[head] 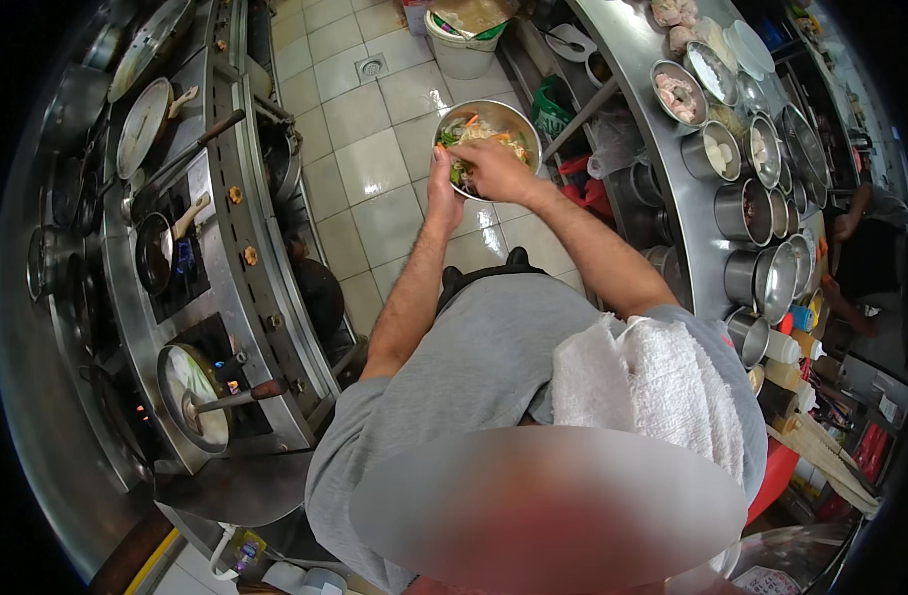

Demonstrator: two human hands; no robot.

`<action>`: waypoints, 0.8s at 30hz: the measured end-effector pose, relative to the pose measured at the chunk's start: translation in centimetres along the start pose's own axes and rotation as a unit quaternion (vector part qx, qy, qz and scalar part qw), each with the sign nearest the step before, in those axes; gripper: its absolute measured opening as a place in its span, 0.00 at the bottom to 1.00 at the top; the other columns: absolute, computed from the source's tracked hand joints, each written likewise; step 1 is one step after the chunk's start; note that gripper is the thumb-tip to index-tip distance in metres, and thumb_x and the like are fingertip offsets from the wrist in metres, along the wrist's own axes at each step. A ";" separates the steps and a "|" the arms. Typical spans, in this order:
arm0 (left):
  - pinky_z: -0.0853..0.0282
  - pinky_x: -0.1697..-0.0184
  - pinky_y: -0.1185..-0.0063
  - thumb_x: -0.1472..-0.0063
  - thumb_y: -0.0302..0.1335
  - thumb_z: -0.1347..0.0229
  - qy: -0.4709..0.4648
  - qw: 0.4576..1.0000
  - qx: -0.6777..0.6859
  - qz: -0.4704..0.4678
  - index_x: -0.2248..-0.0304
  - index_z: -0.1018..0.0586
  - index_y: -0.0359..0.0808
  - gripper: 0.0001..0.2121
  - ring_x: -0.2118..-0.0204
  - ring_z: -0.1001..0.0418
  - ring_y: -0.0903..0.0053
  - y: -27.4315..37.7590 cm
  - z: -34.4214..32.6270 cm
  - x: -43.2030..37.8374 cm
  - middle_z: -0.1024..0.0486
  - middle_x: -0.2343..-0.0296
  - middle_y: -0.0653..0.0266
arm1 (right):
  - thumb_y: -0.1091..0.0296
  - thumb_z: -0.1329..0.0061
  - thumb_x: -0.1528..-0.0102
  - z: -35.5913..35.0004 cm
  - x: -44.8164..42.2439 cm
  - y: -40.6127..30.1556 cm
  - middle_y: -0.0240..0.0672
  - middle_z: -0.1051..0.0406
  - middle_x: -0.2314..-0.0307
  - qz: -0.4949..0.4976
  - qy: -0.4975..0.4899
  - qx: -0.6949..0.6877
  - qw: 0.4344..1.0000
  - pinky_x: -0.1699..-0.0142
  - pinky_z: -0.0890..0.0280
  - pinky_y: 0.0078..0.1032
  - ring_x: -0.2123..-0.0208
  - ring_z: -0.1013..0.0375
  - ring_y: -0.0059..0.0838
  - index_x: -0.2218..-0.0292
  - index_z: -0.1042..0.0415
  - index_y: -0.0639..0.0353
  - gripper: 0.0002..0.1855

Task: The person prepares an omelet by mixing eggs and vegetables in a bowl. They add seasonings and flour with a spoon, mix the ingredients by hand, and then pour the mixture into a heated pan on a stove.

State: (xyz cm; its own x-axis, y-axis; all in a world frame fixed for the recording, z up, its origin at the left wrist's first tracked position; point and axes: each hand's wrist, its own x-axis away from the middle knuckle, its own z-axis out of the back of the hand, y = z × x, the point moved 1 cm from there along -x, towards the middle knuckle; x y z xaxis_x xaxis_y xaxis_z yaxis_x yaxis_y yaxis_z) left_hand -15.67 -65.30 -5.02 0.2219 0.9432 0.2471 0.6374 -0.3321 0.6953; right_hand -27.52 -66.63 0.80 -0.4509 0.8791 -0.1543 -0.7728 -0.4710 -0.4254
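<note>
A round stainless steel bowl (pixel 537 141) with mixed cut vegetables (pixel 481 134), some orange, green and pale, is held out over the tiled floor. My left hand (pixel 443 190) grips the bowl's near left rim. Above the bowl's contents, my right hand (pixel 493 168) reaches across from the right, its fingers pointing left and down near the vegetables. Whether those fingers hold a piece cannot be made out. A white towel (pixel 647 372) hangs over my right shoulder.
A stove on the left carries a pan with a ladle in white liquid (pixel 194 398) and a small black pan (pixel 155 253). Flames show. The steel counter (pixel 647 126) at right bears bowls, pots and squeeze bottles. A white bucket (pixel 465 56) stands ahead. Another person (pixel 870 245) is at far right.
</note>
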 end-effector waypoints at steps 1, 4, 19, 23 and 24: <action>0.38 0.49 0.72 0.39 0.53 0.63 -0.002 1.000 0.008 -0.003 0.48 0.40 0.38 0.29 0.51 0.36 0.73 0.2 0.3 0.0 0.36 0.53 0.62 | 0.70 0.47 0.58 0.8 -0.3 0.6 0.45 0.35 0.57 -0.049 -0.017 -0.112 0.992 0.50 0.40 0.33 0.55 0.37 0.49 0.53 0.34 0.55 0.27; 0.40 0.47 0.71 0.39 0.53 0.63 -0.006 1.000 0.012 -0.023 0.47 0.42 0.38 0.30 0.48 0.38 0.72 0.7 0.2 0.3 0.38 0.51 0.60 | 0.67 0.47 0.59 1.4 -0.7 2.3 0.50 0.36 0.55 -0.072 0.044 -0.186 0.979 0.49 0.40 0.34 0.55 0.35 0.49 0.51 0.37 0.56 0.32; 0.37 0.49 0.71 0.39 0.53 0.62 -0.034 0.998 0.052 0.001 0.46 0.44 0.39 0.30 0.48 0.38 0.72 -0.5 -0.6 0.2 0.39 0.51 0.60 | 0.65 0.45 0.63 0.9 0.1 1.0 0.47 0.44 0.53 -0.128 -0.018 -0.017 0.991 0.49 0.43 0.41 0.50 0.44 0.49 0.50 0.38 0.49 0.35; 0.41 0.46 0.69 0.39 0.53 0.67 -0.058 0.998 0.011 0.035 0.46 0.43 0.38 0.30 0.47 0.39 0.69 -0.3 -1.0 0.3 0.39 0.50 0.60 | 0.58 0.43 0.67 2.3 -1.7 5.7 0.45 0.41 0.52 -0.185 -0.082 -0.197 0.959 0.46 0.44 0.39 0.47 0.45 0.46 0.50 0.38 0.52 0.41; 0.41 0.46 0.69 0.39 0.53 0.67 -0.052 0.997 -0.008 0.050 0.46 0.43 0.37 0.30 0.47 0.39 0.69 -0.5 -0.9 0.3 0.39 0.50 0.60 | 0.58 0.43 0.68 3.3 -2.8 4.8 0.46 0.41 0.52 -0.229 -0.169 -0.232 0.930 0.47 0.43 0.38 0.47 0.45 0.46 0.51 0.36 0.55 0.40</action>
State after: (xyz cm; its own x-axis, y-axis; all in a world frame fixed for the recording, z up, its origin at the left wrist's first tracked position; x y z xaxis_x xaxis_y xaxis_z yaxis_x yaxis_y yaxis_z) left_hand -16.59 -64.83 -4.72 0.3604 0.9000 0.2452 0.5967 -0.4245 0.6810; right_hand -31.41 -71.58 2.12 -0.2985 0.8694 0.3937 -0.6772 0.0978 -0.7293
